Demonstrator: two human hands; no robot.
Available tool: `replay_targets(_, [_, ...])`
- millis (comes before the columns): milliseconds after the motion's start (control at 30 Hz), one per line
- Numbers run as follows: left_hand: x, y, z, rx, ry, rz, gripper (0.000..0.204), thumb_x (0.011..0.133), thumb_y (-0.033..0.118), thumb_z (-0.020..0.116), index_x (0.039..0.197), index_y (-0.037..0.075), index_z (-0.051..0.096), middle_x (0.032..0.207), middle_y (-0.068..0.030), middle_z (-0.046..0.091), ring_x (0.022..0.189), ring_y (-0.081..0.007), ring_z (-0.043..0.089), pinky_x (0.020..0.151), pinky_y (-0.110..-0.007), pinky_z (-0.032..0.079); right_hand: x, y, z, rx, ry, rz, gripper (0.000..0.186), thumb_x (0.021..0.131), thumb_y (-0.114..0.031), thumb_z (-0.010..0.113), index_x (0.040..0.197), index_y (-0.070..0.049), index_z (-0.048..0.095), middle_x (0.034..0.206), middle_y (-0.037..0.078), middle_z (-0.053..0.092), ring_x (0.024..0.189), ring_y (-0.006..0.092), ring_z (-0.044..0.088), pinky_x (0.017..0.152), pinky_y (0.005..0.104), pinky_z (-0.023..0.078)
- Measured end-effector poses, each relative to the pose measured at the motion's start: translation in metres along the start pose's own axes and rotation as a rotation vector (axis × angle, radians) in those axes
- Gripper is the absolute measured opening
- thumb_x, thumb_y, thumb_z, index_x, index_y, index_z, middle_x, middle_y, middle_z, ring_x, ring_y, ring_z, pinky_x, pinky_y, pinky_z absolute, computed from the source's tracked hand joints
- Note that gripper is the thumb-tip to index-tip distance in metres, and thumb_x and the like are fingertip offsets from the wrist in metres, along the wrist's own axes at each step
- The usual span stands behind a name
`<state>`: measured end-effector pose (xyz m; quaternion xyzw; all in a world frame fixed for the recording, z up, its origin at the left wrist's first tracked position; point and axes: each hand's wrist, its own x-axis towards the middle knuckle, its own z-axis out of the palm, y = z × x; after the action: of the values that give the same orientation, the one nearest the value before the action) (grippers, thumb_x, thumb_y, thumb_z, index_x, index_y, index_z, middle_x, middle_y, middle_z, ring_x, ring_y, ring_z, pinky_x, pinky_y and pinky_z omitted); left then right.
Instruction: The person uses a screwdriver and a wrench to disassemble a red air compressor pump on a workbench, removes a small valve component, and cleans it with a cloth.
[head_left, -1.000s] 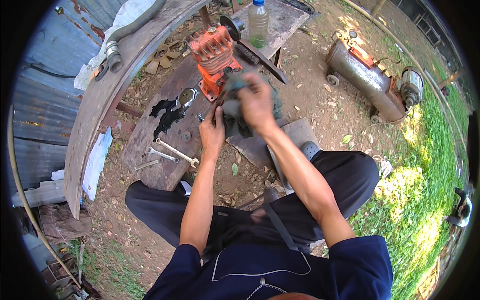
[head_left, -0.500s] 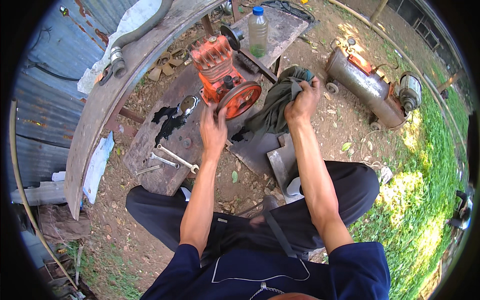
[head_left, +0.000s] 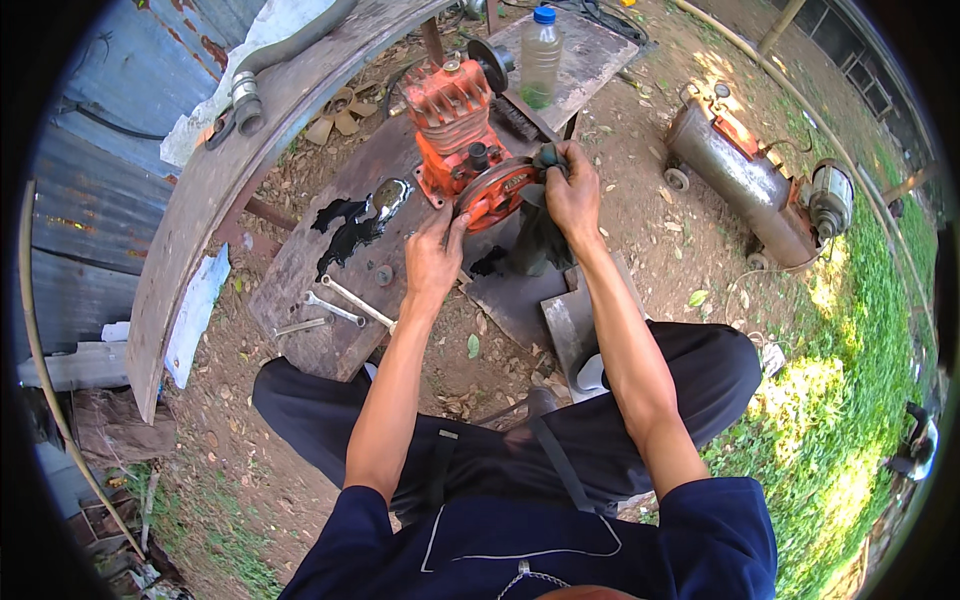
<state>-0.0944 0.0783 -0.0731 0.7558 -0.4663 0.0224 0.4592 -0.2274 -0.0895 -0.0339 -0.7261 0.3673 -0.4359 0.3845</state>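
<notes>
An orange finned compressor pump (head_left: pixel 450 125) stands on a low wooden board, its round pulley wheel (head_left: pixel 497 196) facing me. My left hand (head_left: pixel 436 245) grips the wheel's lower left rim, fingertips and thumb closed on it. In my right hand (head_left: pixel 574 195) is a dark green cloth (head_left: pixel 543 232), bunched under the fingers and pressed against the wheel's right edge. The rest of the cloth hangs down beside the wheel. Part of the rim is hidden behind the cloth.
Black oil (head_left: pixel 355 235) is spilled on the board (head_left: pixel 300 270) left of the pump, near several wrenches (head_left: pixel 335 308). A plastic bottle with a blue cap (head_left: pixel 541 60) stands behind. A rusty air tank (head_left: pixel 735 170) lies on the ground at right. A curved wooden bench (head_left: pixel 205 200) borders the left.
My right hand has brought the cloth left and onto the wheel's right edge. The wheel now faces at a different angle, and my left hand still holds its rim.
</notes>
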Motion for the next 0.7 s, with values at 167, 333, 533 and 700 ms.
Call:
replay_targets(167, [0.005,0.015,-0.007,-0.016,-0.063,-0.06,0.038,0.092,0.026,0.064,0.115,-0.004,0.065,0.096,-0.0255,0.067,0.086,-0.0389,0.068,0.071,-0.041,0.055,-0.001,-0.007,0.014,-0.092,-0.056,-0.295,0.022,0.075,0.005,0.05,0.095,0.0,0.059,0.085,0.02,0.063,0.086,0.0366,0.063,0.078,0.042,0.049])
replay_targets(333, [0.004,0.013,-0.01,-0.001,-0.024,-0.042,0.036,0.091,0.026,0.066,0.112,-0.003,0.066,0.092,-0.026,0.067,0.083,-0.0395,0.068,0.068,-0.042,0.054,-0.006,-0.017,0.02,-0.174,-0.041,-0.527,0.022,0.07,0.008,0.052,0.089,-0.001,0.06,0.088,0.017,0.064,0.086,0.0384,0.06,0.077,0.045,0.048])
replay_targets(533, [0.002,0.016,-0.01,0.006,-0.018,-0.039,0.033,0.09,0.024,0.066,0.11,-0.003,0.067,0.09,-0.0256,0.067,0.081,-0.0388,0.068,0.067,-0.042,0.055,-0.017,-0.022,0.028,-0.217,-0.083,-0.632,0.023,0.068,0.007,0.054,0.087,-0.005,0.062,0.089,0.011,0.065,0.093,0.0319,0.06,0.081,0.0418,0.045])
replay_targets(700, [0.002,0.016,-0.011,-0.026,-0.018,-0.011,0.024,0.089,0.015,0.065,0.105,-0.001,0.069,0.085,-0.0239,0.067,0.077,-0.0396,0.068,0.064,-0.042,0.054,-0.037,-0.037,0.046,-0.447,-0.275,-0.785,0.02,0.066,-0.002,0.061,0.084,-0.01,0.063,0.09,0.005,0.066,0.097,0.0248,0.06,0.086,0.0403,0.043])
